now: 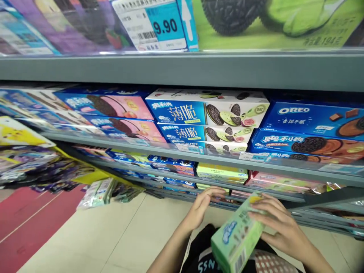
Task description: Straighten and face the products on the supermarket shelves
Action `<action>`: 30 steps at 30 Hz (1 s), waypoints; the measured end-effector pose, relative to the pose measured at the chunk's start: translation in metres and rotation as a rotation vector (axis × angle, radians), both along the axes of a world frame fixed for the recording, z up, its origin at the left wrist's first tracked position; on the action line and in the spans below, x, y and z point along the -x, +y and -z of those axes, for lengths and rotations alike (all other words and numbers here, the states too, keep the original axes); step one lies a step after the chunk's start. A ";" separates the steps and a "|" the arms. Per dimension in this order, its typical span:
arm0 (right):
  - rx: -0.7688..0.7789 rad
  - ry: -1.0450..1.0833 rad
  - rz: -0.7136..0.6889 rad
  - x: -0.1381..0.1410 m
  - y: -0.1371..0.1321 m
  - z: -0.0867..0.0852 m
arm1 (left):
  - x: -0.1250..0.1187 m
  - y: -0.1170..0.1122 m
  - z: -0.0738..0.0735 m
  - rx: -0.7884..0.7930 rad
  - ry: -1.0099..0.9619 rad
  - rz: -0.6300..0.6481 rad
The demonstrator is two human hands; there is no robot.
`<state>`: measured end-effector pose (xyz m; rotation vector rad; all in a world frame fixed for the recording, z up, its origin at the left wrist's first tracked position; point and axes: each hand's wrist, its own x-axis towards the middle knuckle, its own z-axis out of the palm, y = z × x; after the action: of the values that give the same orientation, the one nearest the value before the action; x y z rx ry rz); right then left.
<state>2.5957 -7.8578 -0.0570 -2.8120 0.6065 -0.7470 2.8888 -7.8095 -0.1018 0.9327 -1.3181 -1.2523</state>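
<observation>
A light green cookie box (239, 233) with a blue logo and a barcode is held at a tilt in front of my body. My right hand (277, 223) grips it near its upper end, fingers laid over the top face and thumb along the side. My left hand (203, 206) is empty, its fingers stretched and slightly curved toward the lower shelves, apart from the box. Just beyond it on a low shelf lie yellow-green boxes (222, 171).
Stacked white-and-blue thin cookie boxes (207, 110) fill the middle shelf, beside blue Oreo boxes (309, 119) and pink-and-blue ones (113, 106). A grey shelf edge (182, 72) crosses above. Hanging packets (42, 167) on a yellow-edged rack stand left, over the tiled floor (122, 235).
</observation>
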 end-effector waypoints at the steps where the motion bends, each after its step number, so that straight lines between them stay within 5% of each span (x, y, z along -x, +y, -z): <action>1: 0.083 0.023 -0.054 -0.001 0.001 -0.009 | -0.001 0.002 0.000 -0.091 0.064 0.056; 5: 0.295 0.100 -0.138 -0.024 0.001 -0.029 | -0.006 0.021 0.002 -0.393 0.250 0.249; 10: 0.436 0.006 -0.254 -0.056 -0.010 -0.022 | -0.018 0.051 0.006 -0.487 0.295 0.147; 15: 0.165 -0.372 -0.044 -0.045 -0.022 -0.008 | -0.042 0.064 0.016 -0.295 0.244 0.066; 19: -0.206 -0.244 0.087 -0.034 -0.031 0.003 | -0.055 0.069 0.015 -0.177 0.025 0.015; 23: -0.358 -0.092 0.121 -0.038 -0.031 0.013 | -0.067 0.073 -0.006 -0.014 -0.410 -0.231; 27: -0.184 0.052 0.105 -0.045 -0.026 0.024 | -0.087 0.058 -0.041 0.195 -0.772 -0.334; 30: -0.090 0.157 0.012 -0.045 -0.024 0.032 | -0.098 0.025 -0.059 0.334 -0.920 -0.344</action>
<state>2.6409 -7.8813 -0.0893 -2.8030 0.6647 -0.4910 2.9867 -7.7847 -0.0428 1.4829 -1.8741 -0.2823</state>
